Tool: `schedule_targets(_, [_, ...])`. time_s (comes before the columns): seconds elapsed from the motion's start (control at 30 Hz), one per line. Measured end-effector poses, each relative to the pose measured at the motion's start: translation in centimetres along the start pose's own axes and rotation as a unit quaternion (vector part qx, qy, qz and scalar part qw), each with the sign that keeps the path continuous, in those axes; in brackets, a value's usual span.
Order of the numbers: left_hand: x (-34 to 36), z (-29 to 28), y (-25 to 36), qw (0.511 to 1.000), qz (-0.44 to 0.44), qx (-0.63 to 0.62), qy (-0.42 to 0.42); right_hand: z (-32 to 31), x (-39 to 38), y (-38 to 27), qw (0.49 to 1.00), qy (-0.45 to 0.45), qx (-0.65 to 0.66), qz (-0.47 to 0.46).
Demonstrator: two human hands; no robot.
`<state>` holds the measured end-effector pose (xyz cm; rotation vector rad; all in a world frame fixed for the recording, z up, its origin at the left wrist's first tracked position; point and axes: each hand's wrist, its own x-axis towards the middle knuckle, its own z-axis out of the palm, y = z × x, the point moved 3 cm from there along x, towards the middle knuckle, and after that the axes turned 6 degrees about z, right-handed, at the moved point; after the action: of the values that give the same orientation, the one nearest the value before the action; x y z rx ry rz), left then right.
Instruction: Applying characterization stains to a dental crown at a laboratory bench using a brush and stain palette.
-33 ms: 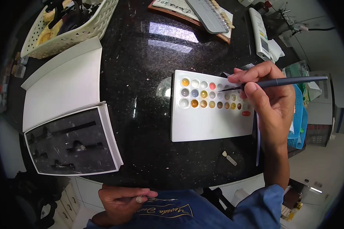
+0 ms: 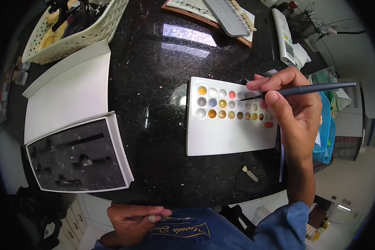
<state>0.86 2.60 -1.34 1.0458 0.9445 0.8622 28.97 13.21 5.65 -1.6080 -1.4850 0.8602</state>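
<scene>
My right hand (image 2: 296, 109) pinches a dark fine-tipped paintbrush (image 2: 321, 88) between thumb and fingers. The brush lies nearly level, its thin tip over the wells of a white palette (image 2: 225, 137). Rows of small round wells there hold yellow, red, grey, blue, amber and brown pastes; my hand hides part of the right side. Low at the counter's front edge, in front of my blue top, my left hand (image 2: 131, 223) is closed on slim metal forceps (image 2: 179, 218). Between palette and front edge lies a small tooth-shade tab (image 2: 250, 173).
An open white box (image 2: 66, 100) with a black foam insert (image 2: 77, 154) stands at left. Behind it is a cream basket (image 2: 77, 43) of tools. A grey shade guide (image 2: 227, 18) rests at the back, a white handheld device (image 2: 282, 37) at back right, blue baskets (image 2: 327, 129) at right.
</scene>
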Motion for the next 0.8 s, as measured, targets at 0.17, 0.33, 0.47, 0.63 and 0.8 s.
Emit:
schedule_targets(0.17, [-0.7,-0.4,-1.0,0.999,-0.018,0.018,0.020,0.3,0.5,0.5,0.999,0.022,0.031,-0.004])
schedule_targets(0.33, [-0.8,-0.6,0.0,0.998,-0.026,0.045,0.031,-0.4,0.6,0.9,0.999,-0.013,0.026,-0.027])
schedule_targets(0.47, [-0.2,-0.4,0.6,0.997,-0.061,0.048,-0.014,-0.2,0.6,1.6,0.999,-0.018,0.025,-0.032])
schedule_targets(0.63, [-0.2,-0.4,0.7,0.995,-0.081,0.048,-0.017,-0.1,0.5,1.7,0.998,-0.033,0.027,-0.046])
schedule_targets(0.8, [-0.4,-0.5,0.7,0.995,-0.085,0.055,-0.003,0.2,0.5,1.7,0.996,-0.047,0.026,-0.067])
